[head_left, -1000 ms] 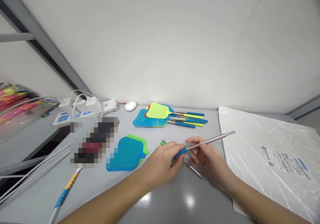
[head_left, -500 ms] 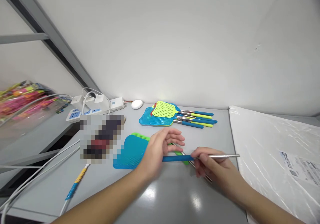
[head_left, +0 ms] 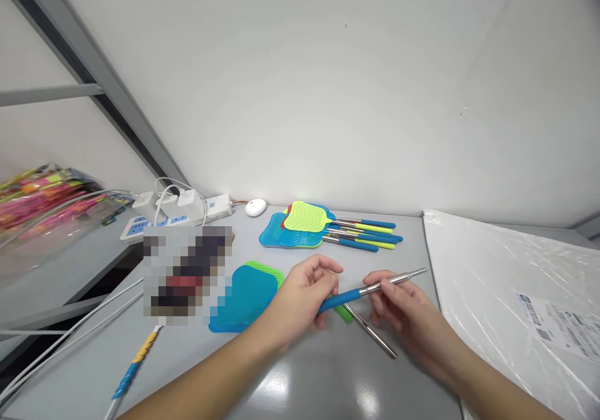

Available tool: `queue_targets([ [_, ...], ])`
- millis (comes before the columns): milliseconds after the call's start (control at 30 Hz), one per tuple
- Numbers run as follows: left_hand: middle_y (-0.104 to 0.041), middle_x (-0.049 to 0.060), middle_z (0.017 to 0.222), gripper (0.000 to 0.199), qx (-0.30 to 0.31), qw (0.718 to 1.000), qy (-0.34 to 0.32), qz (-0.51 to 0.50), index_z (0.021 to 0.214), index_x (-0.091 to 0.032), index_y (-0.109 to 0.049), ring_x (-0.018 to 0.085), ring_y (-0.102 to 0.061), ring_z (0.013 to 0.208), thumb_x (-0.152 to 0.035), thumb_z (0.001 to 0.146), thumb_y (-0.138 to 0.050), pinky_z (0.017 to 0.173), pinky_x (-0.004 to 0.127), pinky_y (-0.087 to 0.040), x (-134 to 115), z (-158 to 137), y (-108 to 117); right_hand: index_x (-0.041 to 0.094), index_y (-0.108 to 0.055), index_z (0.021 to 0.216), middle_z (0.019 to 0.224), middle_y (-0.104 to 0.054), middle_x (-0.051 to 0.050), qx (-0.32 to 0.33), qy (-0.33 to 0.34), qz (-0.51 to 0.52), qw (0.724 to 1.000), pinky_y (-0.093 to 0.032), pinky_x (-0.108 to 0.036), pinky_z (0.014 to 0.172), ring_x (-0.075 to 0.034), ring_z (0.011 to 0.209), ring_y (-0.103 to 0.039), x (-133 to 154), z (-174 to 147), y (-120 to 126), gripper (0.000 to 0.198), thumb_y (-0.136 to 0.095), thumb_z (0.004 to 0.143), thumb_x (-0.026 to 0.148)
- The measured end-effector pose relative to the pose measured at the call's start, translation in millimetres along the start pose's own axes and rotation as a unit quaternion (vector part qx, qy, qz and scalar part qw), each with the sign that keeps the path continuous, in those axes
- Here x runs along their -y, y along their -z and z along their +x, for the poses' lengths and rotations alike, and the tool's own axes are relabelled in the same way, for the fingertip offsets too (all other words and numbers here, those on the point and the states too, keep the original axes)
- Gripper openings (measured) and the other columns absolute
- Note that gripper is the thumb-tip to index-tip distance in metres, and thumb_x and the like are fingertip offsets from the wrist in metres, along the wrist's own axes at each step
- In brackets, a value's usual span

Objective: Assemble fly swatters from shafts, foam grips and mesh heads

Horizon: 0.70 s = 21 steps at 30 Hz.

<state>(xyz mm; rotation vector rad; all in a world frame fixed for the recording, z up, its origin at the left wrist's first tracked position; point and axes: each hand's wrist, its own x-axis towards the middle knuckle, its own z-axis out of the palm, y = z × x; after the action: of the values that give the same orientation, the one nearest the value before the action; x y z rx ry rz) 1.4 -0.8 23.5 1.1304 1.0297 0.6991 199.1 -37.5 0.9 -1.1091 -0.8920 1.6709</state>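
Note:
My left hand (head_left: 307, 292) is closed around the end of a blue-gripped fly swatter handle (head_left: 345, 298). With thumb and fingers, my right hand (head_left: 407, 304) pinches the handle's metal rod, whose thin tip points up to the right. No swatter head is on that tip. Below my hands lies a second metal rod (head_left: 375, 337) with a green grip, partly covered by my left hand. Left of my left hand, a blue swatter head (head_left: 248, 298) lies over a green one (head_left: 268, 270); my forearm hides part of them.
Several complete fly swatters (head_left: 307, 217) are piled by the wall. A blurred-out object (head_left: 187, 276) with a cable lies at left, near a power strip (head_left: 135, 227) and a white oval case (head_left: 255, 207). A white plastic package (head_left: 506, 270) covers the right side.
My left hand has gone from spread fingers beside the grip to closed around its end. The handle now tilts upward to the right, and the view has shifted slightly.

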Motion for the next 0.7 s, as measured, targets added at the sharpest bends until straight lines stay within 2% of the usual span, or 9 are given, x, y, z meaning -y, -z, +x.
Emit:
queue_targets([
  [100,-0.052,-0.003,0.071,0.021,-0.074,0.983,-0.115,0.124,0.099,-0.02,-0.061,0.008,-0.047,0.055,-0.036,0.087,-0.055,0.048,0.019,-0.037,1,6,12,0.021,-0.068,0.095,0.056,-0.044,0.005,-0.029,0.004,-0.007,1.0,-0.042,-0.028,0.066,-0.011,0.054,-0.038,4,2,6,0.038,-0.056,0.087,0.056],
  [233,-0.048,-0.004,0.066,0.018,-0.144,0.958,-0.167,0.185,0.096,-0.021,-0.064,0.01,-0.046,0.059,-0.034,0.089,-0.053,0.054,0.021,-0.037,-4,12,26,0.021,-0.067,0.09,0.059,-0.047,0.005,-0.071,-0.013,-0.12,0.99,-0.04,-0.026,0.062,-0.011,0.056,-0.042,9,9,16,0.032,-0.064,0.082,0.052],
  [300,-0.043,-0.005,0.062,0.017,-0.171,0.95,-0.182,0.185,0.094,-0.021,-0.064,0.01,-0.042,0.057,-0.033,0.088,-0.053,0.053,0.02,-0.034,-8,12,29,0.023,-0.068,0.093,0.064,-0.054,0.003,-0.053,0.012,-0.231,0.971,-0.04,-0.027,0.062,-0.013,0.061,-0.049,9,11,19,0.031,-0.064,0.083,0.052],
  [367,-0.042,-0.005,0.061,0.016,-0.186,0.948,-0.194,0.174,0.094,-0.02,-0.063,0.01,-0.041,0.056,-0.032,0.088,-0.053,0.052,0.02,-0.034,-11,11,31,0.025,-0.068,0.098,0.077,-0.063,-0.001,-0.007,0.079,-0.358,0.93,-0.042,-0.029,0.068,-0.016,0.073,-0.056,7,12,21,0.027,-0.06,0.087,0.048],
  [467,-0.052,-0.003,0.066,0.018,-0.174,0.955,-0.19,0.149,0.095,-0.02,-0.062,0.011,-0.048,0.061,-0.033,0.09,-0.051,0.055,0.021,-0.037,-12,10,30,0.027,-0.064,0.107,0.092,-0.066,-0.003,0.076,0.183,-0.487,0.85,-0.042,-0.03,0.074,-0.018,0.083,-0.059,2,10,20,0.024,-0.046,0.096,0.038],
  [500,-0.056,-0.002,0.068,0.019,-0.16,0.958,-0.188,0.142,0.094,-0.02,-0.062,0.012,-0.051,0.064,-0.034,0.091,-0.05,0.057,0.022,-0.039,-12,9,30,0.027,-0.063,0.109,0.092,-0.065,-0.003,0.095,0.201,-0.507,0.833,-0.042,-0.03,0.073,-0.018,0.082,-0.059,0,8,20,0.025,-0.041,0.098,0.035],
  [567,-0.059,-0.001,0.072,0.022,-0.127,0.966,-0.192,0.119,0.091,-0.019,-0.062,0.014,-0.055,0.071,-0.036,0.093,-0.047,0.065,0.023,-0.043,-9,9,28,0.026,-0.061,0.109,0.089,-0.065,-0.003,0.108,0.217,-0.524,0.816,-0.042,-0.03,0.069,-0.017,0.079,-0.058,-3,6,20,0.027,-0.036,0.1,0.032],
  [633,-0.06,0.0,0.072,0.027,-0.094,0.972,-0.196,0.092,0.088,-0.018,-0.062,0.015,-0.057,0.074,-0.039,0.094,-0.045,0.072,0.026,-0.046,-5,8,26,0.025,-0.06,0.106,0.085,-0.064,-0.003,0.102,0.223,-0.528,0.813,-0.041,-0.029,0.066,-0.017,0.075,-0.057,-2,4,20,0.026,-0.036,0.1,0.031],
  [700,-0.06,0.001,0.071,0.032,-0.07,0.976,-0.193,0.074,0.087,-0.017,-0.062,0.015,-0.057,0.073,-0.041,0.095,-0.043,0.073,0.027,-0.046,-1,7,23,0.025,-0.06,0.104,0.082,-0.063,-0.002,0.096,0.222,-0.528,0.814,-0.04,-0.029,0.064,-0.016,0.071,-0.056,0,4,19,0.025,-0.036,0.1,0.031],
])
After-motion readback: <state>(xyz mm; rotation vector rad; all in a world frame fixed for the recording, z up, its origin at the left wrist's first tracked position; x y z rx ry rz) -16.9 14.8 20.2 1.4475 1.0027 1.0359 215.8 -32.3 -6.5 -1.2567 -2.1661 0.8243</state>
